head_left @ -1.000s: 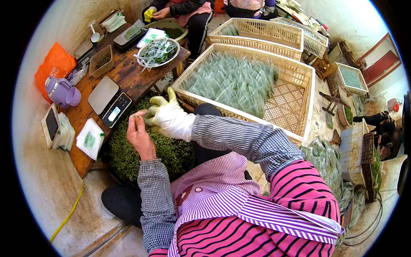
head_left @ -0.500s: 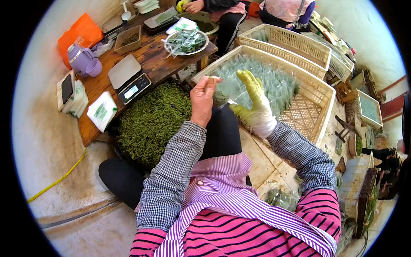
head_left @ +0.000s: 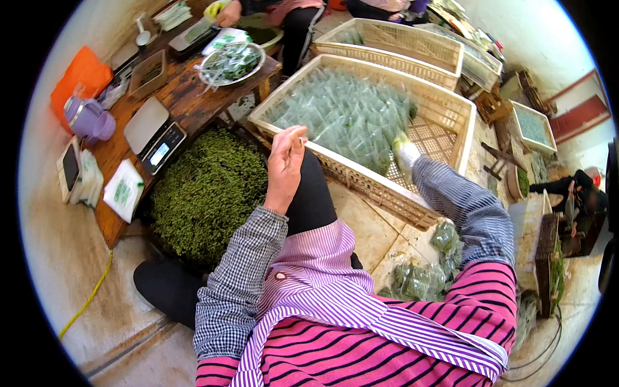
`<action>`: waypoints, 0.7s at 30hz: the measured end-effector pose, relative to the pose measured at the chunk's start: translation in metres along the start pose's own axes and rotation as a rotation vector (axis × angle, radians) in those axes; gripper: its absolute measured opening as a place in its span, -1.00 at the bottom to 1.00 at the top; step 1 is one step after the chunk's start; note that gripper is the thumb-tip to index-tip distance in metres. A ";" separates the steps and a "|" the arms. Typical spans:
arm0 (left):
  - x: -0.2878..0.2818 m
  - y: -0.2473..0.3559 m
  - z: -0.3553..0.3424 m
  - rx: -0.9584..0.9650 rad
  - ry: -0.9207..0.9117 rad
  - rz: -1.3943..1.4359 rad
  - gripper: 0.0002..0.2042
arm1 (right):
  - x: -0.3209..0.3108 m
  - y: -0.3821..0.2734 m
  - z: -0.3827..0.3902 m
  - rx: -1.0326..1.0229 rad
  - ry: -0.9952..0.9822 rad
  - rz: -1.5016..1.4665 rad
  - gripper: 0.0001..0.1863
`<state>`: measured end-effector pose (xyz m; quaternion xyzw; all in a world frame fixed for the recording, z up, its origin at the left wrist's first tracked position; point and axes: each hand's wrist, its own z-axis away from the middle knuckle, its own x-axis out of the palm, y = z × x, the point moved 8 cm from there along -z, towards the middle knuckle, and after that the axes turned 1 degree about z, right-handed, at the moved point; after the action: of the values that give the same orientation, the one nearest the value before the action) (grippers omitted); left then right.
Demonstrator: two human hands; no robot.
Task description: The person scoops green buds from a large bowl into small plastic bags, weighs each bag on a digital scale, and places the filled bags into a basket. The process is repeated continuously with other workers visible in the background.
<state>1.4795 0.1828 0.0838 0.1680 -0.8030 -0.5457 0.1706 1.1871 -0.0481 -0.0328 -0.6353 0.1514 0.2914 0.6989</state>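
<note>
My left hand [head_left: 285, 169] is bare and raised over my knee, in front of the crate. Its fingers point up, loosely bent, with nothing visible in them. My right hand [head_left: 405, 155], in a white glove with yellow-green fingers, reaches down into a cream plastic crate [head_left: 465, 137]. It is at the right edge of the clear plastic bags [head_left: 348, 116] packed upright in rows there. Its fingertips are partly hidden, so I cannot tell whether they grip a bag. Left of my knee lies a large heap of small green buds or berries [head_left: 206, 193].
A wooden table [head_left: 177, 80] at the left holds a digital scale [head_left: 155, 138], a stack of printed bags [head_left: 124, 190], a purple jug [head_left: 82, 116] and a bowl of filled bags [head_left: 232, 64]. Another crate [head_left: 393, 51] stands behind. Filled bags [head_left: 416, 277] lie on the floor. A co-worker's hand [head_left: 229, 13] shows far back.
My right hand has moved from beside my left hand, right and down into the crate. The clear bag between my hands is gone from there. The view has shifted right.
</note>
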 end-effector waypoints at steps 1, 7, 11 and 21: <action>0.016 0.009 -0.004 0.001 -0.040 0.101 -0.68 | -0.036 0.129 -0.065 0.331 -0.129 -0.126 -0.45; -0.115 0.016 0.038 0.055 0.169 -0.325 -0.73 | 0.040 0.116 -0.049 0.372 -0.278 -0.255 -0.10; -0.275 0.044 0.057 0.025 0.569 -0.759 -0.78 | -0.030 0.042 -0.064 -0.223 0.097 0.047 0.01; -0.421 0.003 0.065 -0.342 0.358 -1.682 -0.78 | 0.124 -0.217 0.099 -0.212 -0.302 -0.339 -0.36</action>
<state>1.8221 0.4285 0.0263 0.7596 -0.2815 -0.5689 -0.1420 1.3988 0.0704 0.0833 -0.6705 -0.0949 0.2759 0.6821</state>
